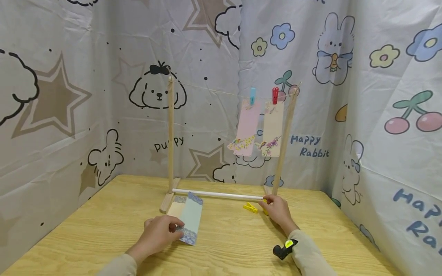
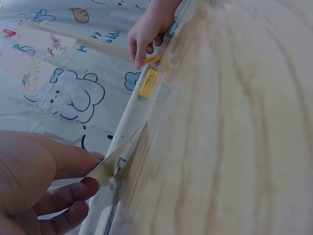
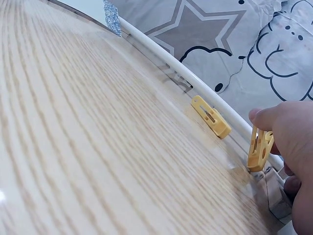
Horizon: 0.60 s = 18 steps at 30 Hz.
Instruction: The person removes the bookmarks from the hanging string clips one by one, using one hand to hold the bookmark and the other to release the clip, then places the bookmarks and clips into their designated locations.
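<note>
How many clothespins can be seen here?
4: a blue clothespin on the pink card, a red clothespin on the cream card, a yellow clothespin lying on the table, and another yellow clothespin pinched in the right hand. No others show.

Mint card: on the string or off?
Off. The left hand pinches the mint card well below the string, where only the pink card and cream card hang.
</note>
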### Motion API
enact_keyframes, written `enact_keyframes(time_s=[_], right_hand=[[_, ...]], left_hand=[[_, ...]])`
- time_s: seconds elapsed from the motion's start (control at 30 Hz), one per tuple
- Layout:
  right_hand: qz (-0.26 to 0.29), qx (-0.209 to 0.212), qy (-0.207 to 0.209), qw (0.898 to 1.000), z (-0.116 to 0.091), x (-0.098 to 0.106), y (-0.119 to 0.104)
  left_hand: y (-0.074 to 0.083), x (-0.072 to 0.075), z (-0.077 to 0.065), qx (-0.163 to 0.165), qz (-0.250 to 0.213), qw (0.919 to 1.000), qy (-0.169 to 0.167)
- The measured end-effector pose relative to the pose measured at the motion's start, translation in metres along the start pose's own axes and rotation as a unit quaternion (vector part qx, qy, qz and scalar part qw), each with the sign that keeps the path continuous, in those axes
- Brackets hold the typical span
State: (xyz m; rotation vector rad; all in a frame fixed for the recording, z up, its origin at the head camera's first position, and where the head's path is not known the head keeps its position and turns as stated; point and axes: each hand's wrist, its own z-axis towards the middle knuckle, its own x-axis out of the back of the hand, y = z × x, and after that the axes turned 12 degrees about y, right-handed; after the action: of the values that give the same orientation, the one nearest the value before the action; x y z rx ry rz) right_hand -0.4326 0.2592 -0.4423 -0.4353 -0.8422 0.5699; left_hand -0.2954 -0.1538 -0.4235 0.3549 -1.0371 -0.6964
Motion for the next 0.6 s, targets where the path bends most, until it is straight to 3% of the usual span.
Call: enact_keyframes(time_s=[0.6], right_hand=[[0.003,-0.010,-0.007,1.000,0.001,0.001,0.000]], left_hand=[[-0.005,0.012,-0.004,0.025,0.031,0.9992,0.000]])
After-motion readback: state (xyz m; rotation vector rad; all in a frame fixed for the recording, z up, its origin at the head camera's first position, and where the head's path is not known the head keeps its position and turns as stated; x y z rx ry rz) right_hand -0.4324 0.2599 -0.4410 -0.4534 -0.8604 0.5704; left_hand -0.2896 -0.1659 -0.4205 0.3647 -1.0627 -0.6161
